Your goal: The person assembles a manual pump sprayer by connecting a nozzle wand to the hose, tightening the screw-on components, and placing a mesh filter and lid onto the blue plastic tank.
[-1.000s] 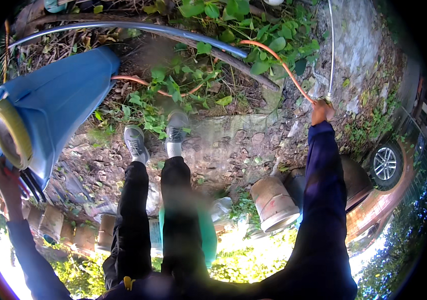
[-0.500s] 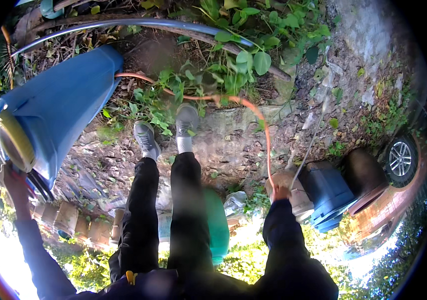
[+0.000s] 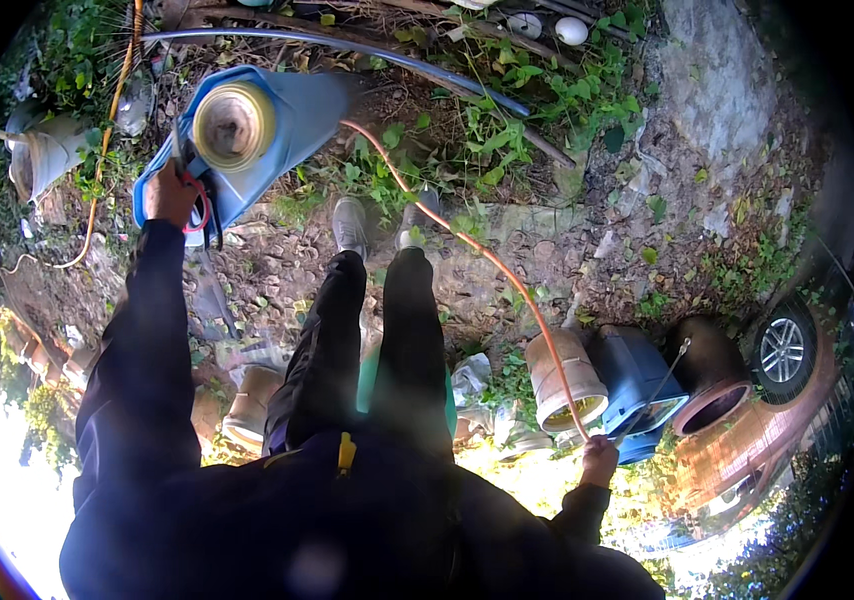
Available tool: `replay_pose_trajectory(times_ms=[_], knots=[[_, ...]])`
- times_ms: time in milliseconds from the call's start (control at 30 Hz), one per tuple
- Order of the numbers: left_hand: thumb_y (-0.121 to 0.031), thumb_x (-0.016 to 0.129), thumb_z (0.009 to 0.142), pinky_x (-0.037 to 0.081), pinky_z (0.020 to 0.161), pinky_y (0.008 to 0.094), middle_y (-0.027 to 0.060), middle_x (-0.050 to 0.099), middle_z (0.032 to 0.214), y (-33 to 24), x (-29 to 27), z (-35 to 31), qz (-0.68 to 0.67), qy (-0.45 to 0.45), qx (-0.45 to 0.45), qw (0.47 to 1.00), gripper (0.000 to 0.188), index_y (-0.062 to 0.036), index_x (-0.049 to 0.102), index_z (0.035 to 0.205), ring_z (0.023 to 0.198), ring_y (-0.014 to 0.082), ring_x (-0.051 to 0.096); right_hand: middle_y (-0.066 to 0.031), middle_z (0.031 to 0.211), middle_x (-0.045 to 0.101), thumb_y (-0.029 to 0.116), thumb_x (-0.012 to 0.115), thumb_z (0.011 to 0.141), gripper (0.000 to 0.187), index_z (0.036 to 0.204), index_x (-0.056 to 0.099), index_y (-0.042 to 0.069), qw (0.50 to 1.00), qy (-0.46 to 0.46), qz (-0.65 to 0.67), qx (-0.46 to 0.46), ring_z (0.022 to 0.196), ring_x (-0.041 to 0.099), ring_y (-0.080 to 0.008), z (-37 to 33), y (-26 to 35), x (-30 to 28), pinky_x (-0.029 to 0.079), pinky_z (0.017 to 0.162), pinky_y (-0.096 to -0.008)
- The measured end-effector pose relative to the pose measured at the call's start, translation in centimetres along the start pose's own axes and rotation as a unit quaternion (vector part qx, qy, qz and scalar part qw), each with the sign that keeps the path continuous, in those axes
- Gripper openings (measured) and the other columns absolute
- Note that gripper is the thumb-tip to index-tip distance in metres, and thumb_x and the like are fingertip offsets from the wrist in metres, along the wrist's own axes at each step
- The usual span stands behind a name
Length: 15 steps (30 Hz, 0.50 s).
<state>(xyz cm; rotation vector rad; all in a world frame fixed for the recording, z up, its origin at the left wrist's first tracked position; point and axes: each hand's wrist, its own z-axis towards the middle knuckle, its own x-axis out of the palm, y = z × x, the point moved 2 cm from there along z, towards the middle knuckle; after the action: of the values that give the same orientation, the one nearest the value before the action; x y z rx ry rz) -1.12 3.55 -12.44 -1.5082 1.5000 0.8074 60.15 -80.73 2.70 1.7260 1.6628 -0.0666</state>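
Note:
A blue backpack sprayer tank [image 3: 292, 125] tilts at the left, its round, cream-rimmed opening [image 3: 234, 126] facing up towards me. My left hand [image 3: 169, 193] is closed on the tank's near left edge, beside a red loop [image 3: 197, 205] and dark straps; the exact part gripped is partly hidden. An orange hose [image 3: 492, 258] runs from behind the tank across to my right hand [image 3: 599, 460]. That hand is closed around the hose end and what looks like a thin spray wand [image 3: 662, 380], which points away over the bins.
To the right, a beige bucket [image 3: 565, 380], a blue bin [image 3: 637, 375], a dark brown pot [image 3: 712, 375] and a car wheel [image 3: 785, 345] stand in a row. A grey pipe [image 3: 347, 45] lies across the far ground among leafy plants [image 3: 492, 140].
The tank has shifted right and turned, so its opening now faces me, with my left hand moving along. My right hand has gone lower and further right with the hose and wand.

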Motion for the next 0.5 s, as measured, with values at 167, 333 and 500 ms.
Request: replay_pose_trajectory(times_ms=[167,333,500], knots=[[-0.021,0.066,0.07,0.049,0.075,0.0475,0.0221,0.066,0.091,-0.4,-0.5,-2.2,0.016,0.043,-0.036,0.998,0.033,-0.006,0.06,0.099,0.09,0.0399,0.063,-0.0021,0.067,0.053,0.006,0.054,0.083,0.012,0.071,0.052,0.007,0.973,0.116,-0.15,-0.131,0.057,0.049,-0.0146,-15.6,4.5,11.9,0.043,0.06,-0.0324],[-0.026,0.068,0.07,0.05,0.075,0.0475,0.0181,0.067,0.089,0.1,-5.1,-10.6,0.014,0.018,-0.105,0.994,0.032,-0.0073,0.06,0.094,0.09,0.0372,0.064,-0.0002,0.073,0.05,-0.001,0.049,0.084,0.009,0.088,0.048,0.007,0.946,0.273,-0.01,-0.176,0.054,0.043,-0.0112,-25.1,5.0,16.5,0.045,0.065,-0.0322],[-0.031,0.081,0.063,0.044,0.054,0.0434,0.015,0.057,0.062,9.0,-9.4,-20.7,-0.112,-0.086,-0.078,0.987,0.041,-0.0031,0.053,0.072,0.058,0.0333,0.057,-0.0004,0.075,0.049,-0.001,0.054,0.083,0.009,0.088,0.049,0.004,0.859,0.463,-0.002,-0.22,0.054,0.038,-0.0078,-40.9,5.9,22.0,0.04,0.058,-0.0243]])
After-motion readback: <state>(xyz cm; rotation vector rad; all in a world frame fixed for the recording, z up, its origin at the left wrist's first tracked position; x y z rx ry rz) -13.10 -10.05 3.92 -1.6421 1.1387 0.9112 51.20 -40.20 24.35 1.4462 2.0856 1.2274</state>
